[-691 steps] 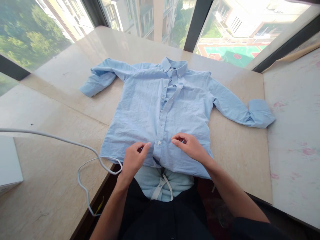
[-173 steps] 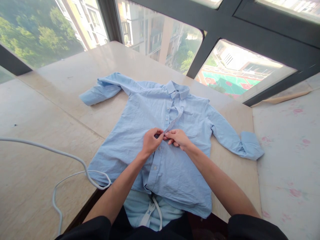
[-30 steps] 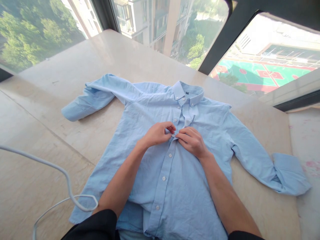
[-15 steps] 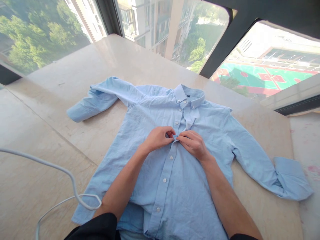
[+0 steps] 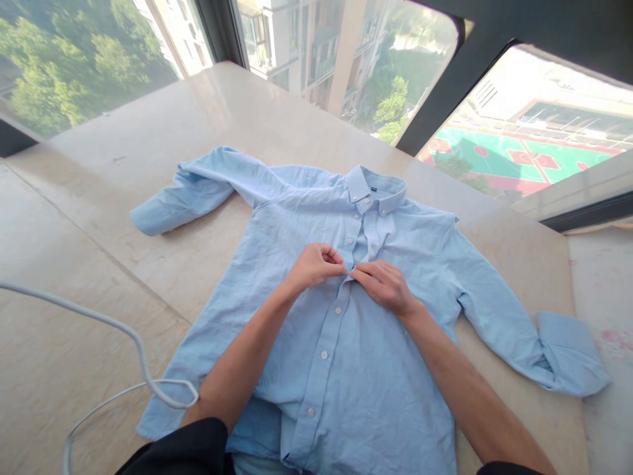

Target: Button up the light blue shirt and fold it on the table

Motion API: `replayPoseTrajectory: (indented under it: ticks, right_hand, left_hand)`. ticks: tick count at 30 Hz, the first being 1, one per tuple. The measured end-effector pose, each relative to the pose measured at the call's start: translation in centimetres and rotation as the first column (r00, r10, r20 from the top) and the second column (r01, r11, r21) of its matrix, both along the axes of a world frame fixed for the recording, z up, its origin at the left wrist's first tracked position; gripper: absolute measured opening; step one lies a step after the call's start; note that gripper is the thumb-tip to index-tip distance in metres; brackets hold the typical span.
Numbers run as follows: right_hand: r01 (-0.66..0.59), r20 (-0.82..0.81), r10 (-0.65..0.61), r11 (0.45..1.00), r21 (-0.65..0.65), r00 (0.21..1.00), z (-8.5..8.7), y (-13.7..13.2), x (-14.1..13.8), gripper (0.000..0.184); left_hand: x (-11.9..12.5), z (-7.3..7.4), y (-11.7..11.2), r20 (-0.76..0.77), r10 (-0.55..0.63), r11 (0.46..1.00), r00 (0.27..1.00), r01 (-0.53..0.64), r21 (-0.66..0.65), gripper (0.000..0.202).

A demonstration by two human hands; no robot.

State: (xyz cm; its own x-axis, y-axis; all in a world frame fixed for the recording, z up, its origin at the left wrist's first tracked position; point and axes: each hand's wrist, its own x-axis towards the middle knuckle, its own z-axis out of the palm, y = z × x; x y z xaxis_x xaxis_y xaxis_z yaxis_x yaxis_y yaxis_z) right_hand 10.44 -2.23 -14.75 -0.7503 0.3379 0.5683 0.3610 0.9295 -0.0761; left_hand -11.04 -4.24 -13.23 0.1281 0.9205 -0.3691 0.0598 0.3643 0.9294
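Observation:
A light blue button-down shirt (image 5: 341, 369) lies face up on a beige stone table (image 5: 89, 218), collar away from me and both sleeves spread out. My left hand (image 5: 314, 264) and my right hand (image 5: 386, 287) meet at the shirt's front placket, about chest height. Both hands are closed in a pinch on the placket fabric, fingertips touching around a button. Below my hands the placket is buttoned with several white buttons showing. Above them the placket gapes slightly below the collar (image 5: 370, 188).
A white cable (image 5: 138, 369) loops across the table at the lower left. Large windows (image 5: 346, 59) run along the far edge of the table. A lighter surface with pink marks (image 5: 613, 316) adjoins the table on the right.
My hands have stayed at the same spot on the placket. The left fingers have curled tighter over the button; the view has shifted slightly.

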Motion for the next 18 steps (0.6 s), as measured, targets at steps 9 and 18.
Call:
replayPoseTrajectory:
  ticks: [9,18]
  right_hand:
    - [-0.016,-0.001,0.016,1.0,0.015,1.0,-0.01,0.09,-0.07,0.022]
    - [-0.044,0.044,0.043,0.999,0.006,0.998,0.34,0.15,-0.27,0.015]
  left_hand:
    - [0.8,0.1,0.02,0.003,0.026,0.999,1.0,-0.026,-0.022,0.014]
    - [0.79,0.12,0.19,-0.01,0.0,0.999,1.0,0.0,-0.04,0.01]
